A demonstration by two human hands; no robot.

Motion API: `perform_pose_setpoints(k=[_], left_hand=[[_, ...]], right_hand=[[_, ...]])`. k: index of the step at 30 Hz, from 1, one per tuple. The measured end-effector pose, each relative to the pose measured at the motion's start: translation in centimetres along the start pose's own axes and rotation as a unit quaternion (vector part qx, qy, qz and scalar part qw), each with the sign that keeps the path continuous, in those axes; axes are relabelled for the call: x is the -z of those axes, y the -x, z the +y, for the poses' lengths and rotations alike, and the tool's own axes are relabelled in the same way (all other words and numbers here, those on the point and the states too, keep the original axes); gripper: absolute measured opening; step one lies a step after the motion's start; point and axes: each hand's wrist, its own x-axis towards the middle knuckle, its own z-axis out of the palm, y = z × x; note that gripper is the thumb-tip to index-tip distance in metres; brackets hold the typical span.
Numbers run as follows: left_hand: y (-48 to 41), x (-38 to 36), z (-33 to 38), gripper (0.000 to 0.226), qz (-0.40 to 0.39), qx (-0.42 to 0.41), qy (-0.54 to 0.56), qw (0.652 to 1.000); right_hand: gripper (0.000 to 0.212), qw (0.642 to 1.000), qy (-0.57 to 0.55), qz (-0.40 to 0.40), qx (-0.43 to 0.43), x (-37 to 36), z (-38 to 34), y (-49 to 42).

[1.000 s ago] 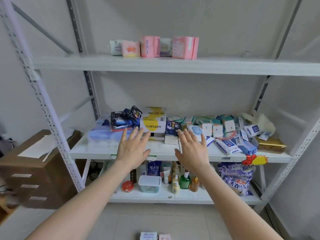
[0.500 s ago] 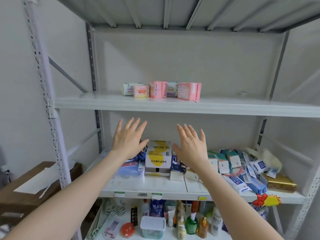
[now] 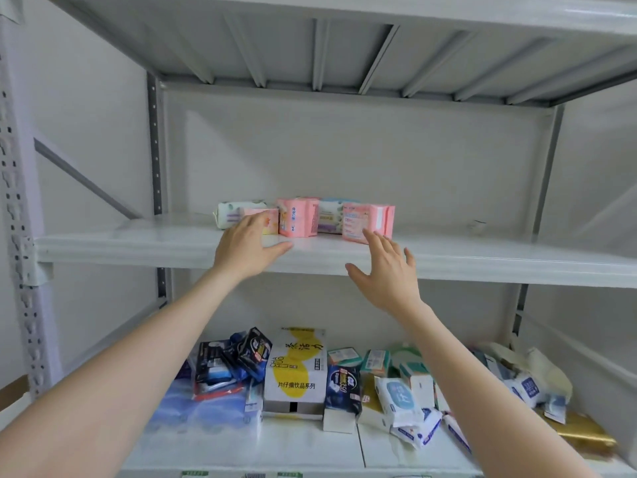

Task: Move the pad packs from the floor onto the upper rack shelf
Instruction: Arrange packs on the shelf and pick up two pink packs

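Reaching up, the left hand [image 3: 246,248] is open and flat and holds nothing. Its fingertips are right at the small pink pack [image 3: 270,224]. 5 pad packs [image 3: 298,217] stand in a row on the upper shelf [image 3: 138,236], side by side. The right hand [image 3: 386,267] is open too, fingers spread, empty, just in front of the end pink pack [image 3: 370,219].

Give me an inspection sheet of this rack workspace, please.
Surface: upper rack shelf, white metal.
Job's things: five pad packs in a row on it, pink and white.
Clutter: lower shelf crowded with a yellow-and-white carton, dark packs, wipes packs, a gold box.
Hands: left hand open, fingers at the small pink pack; right hand open, by the rightmost pink pack.
Cables: nothing seen.
Surroundings: white wall, perforated upright.
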Motion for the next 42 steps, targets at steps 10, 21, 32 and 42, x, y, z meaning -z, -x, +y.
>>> perform_pose_setpoints(k=[10, 21, 32, 42], left_hand=[[-12.1, -5.3, 0.9, 0.090, -0.005, 0.045, 0.069, 0.997], [-18.9, -11.8, 1.0, 0.095, 0.011, 0.126, -0.015, 0.992], [-22.2, -13.9, 2.9, 0.089, 0.013, 0.246, -0.120, 0.962], [-23.2, -11.4, 6.2, 0.058, -0.093, 0.264, -0.216, 0.936]], right_hand=[[0.076, 0.996, -0.021, 0.061, -0.053, -2.7, 5.1, -11.0], [0.096, 0.986, -0.097, 0.017, -0.136, -6.9, 9.1, -17.2], [0.102, 0.972, -0.182, -0.060, -0.135, -7.1, 11.4, -21.2], [0.046, 0.950, -0.223, -0.158, -0.152, -5.8, 12.2, -22.7]])
